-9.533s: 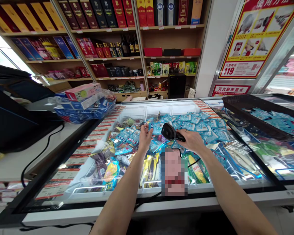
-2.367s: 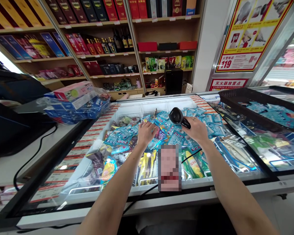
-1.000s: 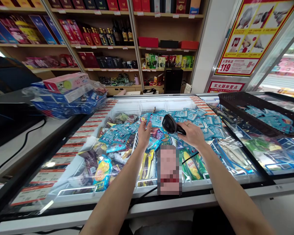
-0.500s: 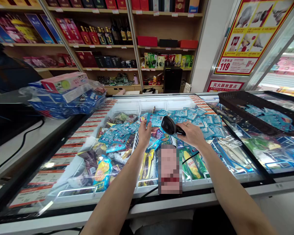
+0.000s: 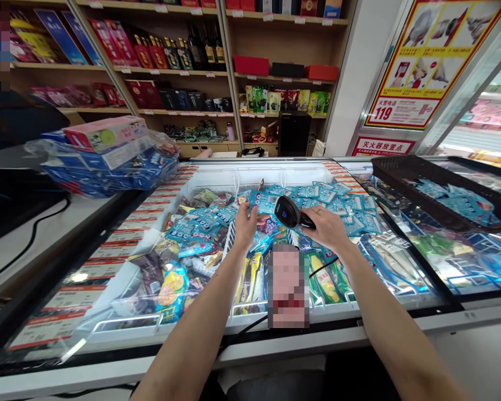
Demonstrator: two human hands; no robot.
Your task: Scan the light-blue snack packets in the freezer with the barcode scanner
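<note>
- Shelving unit point(image 5: 288, 50), quantity one: wooden, behind the freezer; one level carries three flat boxes point(image 5: 286, 69) (two red, one black).
- Chest freezer point(image 5: 309, 344), quantity one in front of the person: white front edge, black frame, bright interior with wrapped goods.
- Wall signs, quantity two: large red-and-yellow sign point(image 5: 436, 61) above, small red sign point(image 5: 382, 146) below.
- Tray point(image 5: 413, 200), quantity one: dark brown, at the right; contains blue packets, overlapping, count not determinable.
- Hands, quantity two: the left hand point(image 5: 246, 225) pinches one blue packet by its near end, between thumb and fingers; the right hand point(image 5: 325, 227) is wrapped around the scanner handle and wears one ring.
- Phone-like rectangle point(image 5: 288, 287), quantity one: at the freezer's front edge, face pixelated.
- Scanner point(image 5: 287, 211), quantity one: black, rounded head, small blue mark on its face; located over the freezer's middle, head toward the left hand.
- Held packet point(image 5: 264, 203), quantity one: flat, light blue, printed; located just beside the scanner head in view, actual gap not determinable.
</note>
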